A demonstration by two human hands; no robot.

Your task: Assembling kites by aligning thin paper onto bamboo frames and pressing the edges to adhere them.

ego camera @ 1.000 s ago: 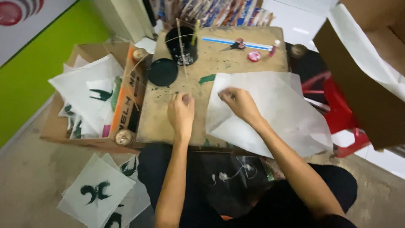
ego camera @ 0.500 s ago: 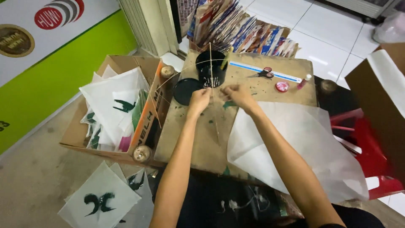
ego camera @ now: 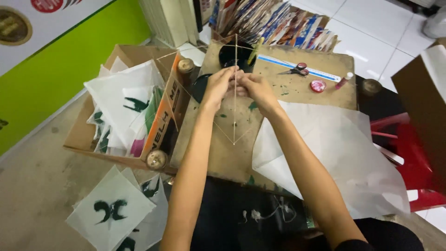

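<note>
My left hand [ego camera: 217,87] and my right hand [ego camera: 258,91] meet above the far half of a paint-stained wooden board [ego camera: 218,155]. Together they pinch a thin kite frame [ego camera: 234,126] of slender sticks and thread. Its upright stick runs from the black pot [ego camera: 231,52] down toward me, and fine threads slant out to both sides. A large white sheet of thin paper [ego camera: 334,148] lies under my right forearm, draped over the board's right edge.
Scissors [ego camera: 293,70], a blue ruler [ego camera: 320,74], a pink lid [ego camera: 318,85] and a small glue bottle [ego camera: 344,80] lie at the board's far side. A cardboard box [ego camera: 81,137] of printed sheets stands left, more sheets [ego camera: 111,209] on the floor, a red stool [ego camera: 411,153] right.
Both hands left the paper and the board's near part, reached toward the black pot, and now hold the stick frame up between them. The view has tilted forward.
</note>
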